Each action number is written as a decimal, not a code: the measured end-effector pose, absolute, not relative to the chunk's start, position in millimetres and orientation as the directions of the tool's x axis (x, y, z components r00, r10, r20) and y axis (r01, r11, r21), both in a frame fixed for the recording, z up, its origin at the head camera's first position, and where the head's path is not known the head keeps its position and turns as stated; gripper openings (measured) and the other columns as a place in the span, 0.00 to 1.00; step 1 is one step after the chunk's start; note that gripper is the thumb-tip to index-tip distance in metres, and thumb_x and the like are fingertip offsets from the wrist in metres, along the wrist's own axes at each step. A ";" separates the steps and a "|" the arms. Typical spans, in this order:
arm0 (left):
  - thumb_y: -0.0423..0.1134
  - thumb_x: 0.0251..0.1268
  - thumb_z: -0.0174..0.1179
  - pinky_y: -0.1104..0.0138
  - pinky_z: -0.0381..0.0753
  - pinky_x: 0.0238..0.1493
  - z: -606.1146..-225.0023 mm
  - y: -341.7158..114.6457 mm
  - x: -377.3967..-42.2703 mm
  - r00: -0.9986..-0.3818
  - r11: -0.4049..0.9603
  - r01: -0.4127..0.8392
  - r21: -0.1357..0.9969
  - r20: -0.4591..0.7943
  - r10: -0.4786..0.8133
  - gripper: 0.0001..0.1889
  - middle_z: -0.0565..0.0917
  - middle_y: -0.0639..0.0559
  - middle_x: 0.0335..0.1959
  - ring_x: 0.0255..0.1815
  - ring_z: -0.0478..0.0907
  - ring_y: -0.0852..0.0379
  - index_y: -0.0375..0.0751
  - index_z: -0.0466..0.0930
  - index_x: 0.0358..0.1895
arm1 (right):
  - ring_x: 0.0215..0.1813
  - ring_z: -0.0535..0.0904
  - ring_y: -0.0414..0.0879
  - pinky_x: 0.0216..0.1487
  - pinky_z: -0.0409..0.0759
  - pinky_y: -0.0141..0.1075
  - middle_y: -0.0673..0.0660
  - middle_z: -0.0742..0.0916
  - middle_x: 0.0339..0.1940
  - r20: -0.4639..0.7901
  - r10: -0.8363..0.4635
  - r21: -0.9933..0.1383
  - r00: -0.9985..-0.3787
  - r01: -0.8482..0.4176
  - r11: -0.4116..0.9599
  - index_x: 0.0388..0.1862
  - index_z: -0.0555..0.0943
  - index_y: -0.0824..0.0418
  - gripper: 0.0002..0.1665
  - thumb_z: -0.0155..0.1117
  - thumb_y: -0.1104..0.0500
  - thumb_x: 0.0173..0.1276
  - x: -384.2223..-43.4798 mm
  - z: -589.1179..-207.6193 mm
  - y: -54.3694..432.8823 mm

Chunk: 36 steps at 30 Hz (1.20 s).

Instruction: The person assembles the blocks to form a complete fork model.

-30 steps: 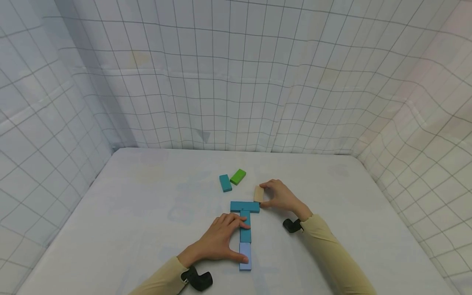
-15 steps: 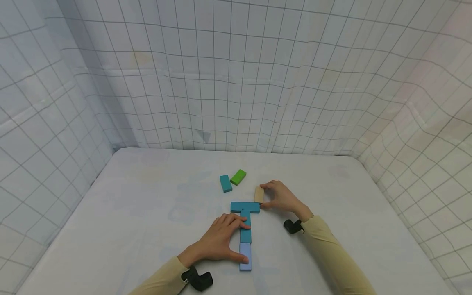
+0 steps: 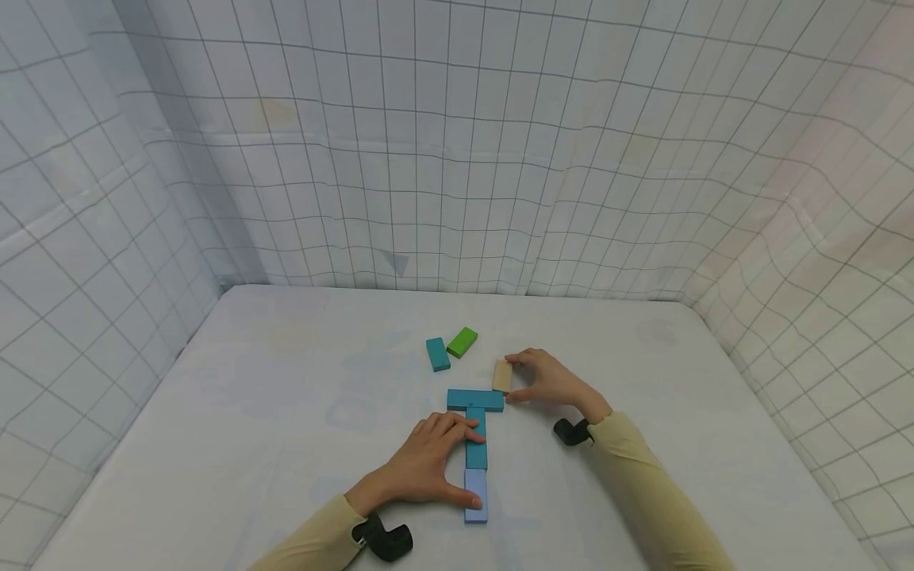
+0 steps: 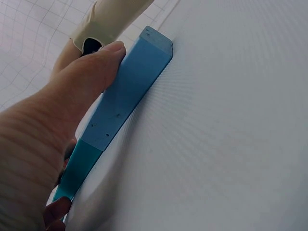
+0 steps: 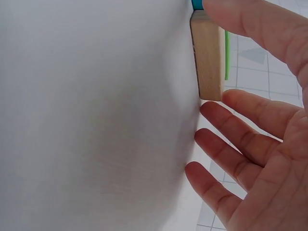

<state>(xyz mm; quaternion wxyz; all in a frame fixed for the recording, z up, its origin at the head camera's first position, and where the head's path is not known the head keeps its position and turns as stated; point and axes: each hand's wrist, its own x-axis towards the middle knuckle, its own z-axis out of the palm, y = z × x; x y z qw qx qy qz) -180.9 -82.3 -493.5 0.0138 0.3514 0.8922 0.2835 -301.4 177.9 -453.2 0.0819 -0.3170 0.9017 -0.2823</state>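
A light blue block (image 3: 475, 484) and a teal block (image 3: 476, 456) lie end to end in a line, with a teal crosspiece (image 3: 464, 400) across the far end. My left hand (image 3: 421, 464) spans this line from the left. Its thumb rests on the light blue block (image 4: 130, 86) and its fingertips touch the teal block (image 4: 77, 168). Beyond the crosspiece's right end lies a plain wooden block (image 3: 503, 376). My right hand (image 3: 553, 379) pinches the wooden block (image 5: 209, 57) lengthwise, thumb at the near end, index finger at the far end. Its other fingers are spread.
Farther back on the white table (image 3: 286, 381) lie a small teal block (image 3: 438, 354) and a green block (image 3: 462, 342), close together. A white gridded cloth (image 3: 443, 159) hangs behind the table and along both sides.
My right wrist and forearm have shifted slightly to the right, with the fingertips still at the wooden block. My left hand and the blocks show no visible movement.
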 end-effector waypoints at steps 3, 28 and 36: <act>0.77 0.41 0.59 0.53 0.60 0.62 -493.2 -82.8 -180.9 -0.753 0.591 0.618 0.518 0.174 0.635 0.41 0.64 0.59 0.63 0.59 0.60 0.57 0.60 0.70 0.59 | 0.59 0.70 0.55 0.61 0.67 0.51 0.60 0.78 0.56 0.018 -0.626 -0.572 -0.780 -0.521 0.633 0.62 0.73 0.67 0.42 0.76 0.49 0.53 -302.7 -451.1 177.9; 0.75 0.42 0.61 0.52 0.61 0.61 -496.4 -85.5 -182.2 -0.748 0.574 0.624 0.530 0.191 0.636 0.39 0.64 0.59 0.63 0.59 0.61 0.57 0.61 0.70 0.59 | 0.52 0.78 0.54 0.49 0.76 0.44 0.61 0.82 0.53 -0.041 -0.504 -0.494 -0.863 -0.421 0.761 0.59 0.77 0.64 0.29 0.64 0.47 0.65 -336.7 -431.6 118.9; 0.76 0.42 0.60 0.53 0.61 0.60 -494.6 -84.8 -180.3 -0.741 0.571 0.633 0.523 0.195 0.642 0.39 0.64 0.60 0.63 0.59 0.61 0.57 0.61 0.70 0.59 | 0.60 0.73 0.53 0.57 0.72 0.46 0.58 0.79 0.59 -0.063 -0.560 -0.423 -0.826 -0.486 0.765 0.61 0.78 0.57 0.28 0.67 0.50 0.64 -346.5 -429.2 94.3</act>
